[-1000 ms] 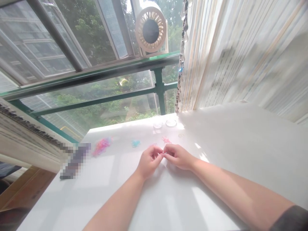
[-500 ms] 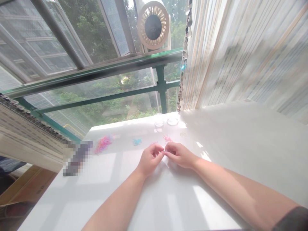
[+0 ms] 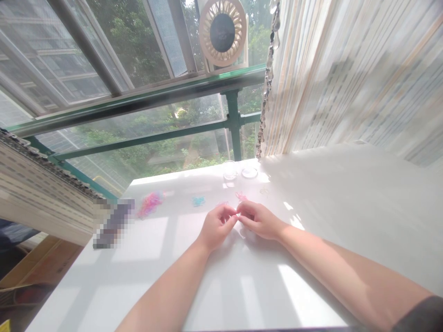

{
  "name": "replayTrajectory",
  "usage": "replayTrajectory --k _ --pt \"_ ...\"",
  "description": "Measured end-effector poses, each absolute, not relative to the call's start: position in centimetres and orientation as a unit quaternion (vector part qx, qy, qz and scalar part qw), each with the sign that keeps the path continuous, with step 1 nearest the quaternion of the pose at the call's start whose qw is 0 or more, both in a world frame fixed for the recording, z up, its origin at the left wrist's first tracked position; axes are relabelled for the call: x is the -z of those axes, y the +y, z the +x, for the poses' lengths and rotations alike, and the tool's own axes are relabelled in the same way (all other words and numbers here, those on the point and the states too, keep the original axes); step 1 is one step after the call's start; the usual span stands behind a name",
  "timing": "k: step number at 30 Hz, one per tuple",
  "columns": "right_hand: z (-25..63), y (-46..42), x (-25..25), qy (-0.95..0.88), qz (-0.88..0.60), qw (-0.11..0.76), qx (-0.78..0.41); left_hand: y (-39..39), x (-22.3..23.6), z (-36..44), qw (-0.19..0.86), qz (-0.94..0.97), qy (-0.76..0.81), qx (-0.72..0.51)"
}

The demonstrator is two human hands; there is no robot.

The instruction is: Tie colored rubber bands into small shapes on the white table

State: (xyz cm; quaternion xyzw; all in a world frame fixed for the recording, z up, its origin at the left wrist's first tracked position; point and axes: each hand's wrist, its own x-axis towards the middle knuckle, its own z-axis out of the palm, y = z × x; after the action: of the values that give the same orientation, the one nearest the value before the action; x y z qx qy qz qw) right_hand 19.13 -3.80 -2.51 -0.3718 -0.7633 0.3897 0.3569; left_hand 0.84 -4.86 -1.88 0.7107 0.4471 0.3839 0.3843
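Note:
Above the white table (image 3: 155,276), my left hand (image 3: 218,226) and my right hand (image 3: 258,220) meet fingertip to fingertip. Both are closed in a pinch. Whatever lies between the fingertips is too small to make out. Just beyond my fingers is a small pink pile of thin bands (image 3: 241,196), and another pink bit (image 3: 222,204) is partly hidden behind my left hand. A little blue pile (image 3: 198,201) lies to the left of them. Farther left sits a larger heap of pink, purple and orange strands (image 3: 151,204).
Two clear round dishes (image 3: 249,172) stand at the table's far edge. Pale yellowish loops (image 3: 264,191) lie right of the pink pile. A blurred dark object (image 3: 114,225) rests at the left edge. A round fan (image 3: 222,33) stands by the window; a striped curtain (image 3: 311,83) hangs at right.
The view has shifted slightly. My hands stay pinched together in nearly the same place, and the piles on the table have not moved.

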Motion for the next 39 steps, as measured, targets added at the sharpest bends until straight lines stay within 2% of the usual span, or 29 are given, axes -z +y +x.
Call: replayTrajectory --k 39 --pt "19.25 -3.77 2.29 -0.772 -0.387 0.321 -0.389 -5.04 1.82 0.89 0.374 0.726 0.448 -0.364"
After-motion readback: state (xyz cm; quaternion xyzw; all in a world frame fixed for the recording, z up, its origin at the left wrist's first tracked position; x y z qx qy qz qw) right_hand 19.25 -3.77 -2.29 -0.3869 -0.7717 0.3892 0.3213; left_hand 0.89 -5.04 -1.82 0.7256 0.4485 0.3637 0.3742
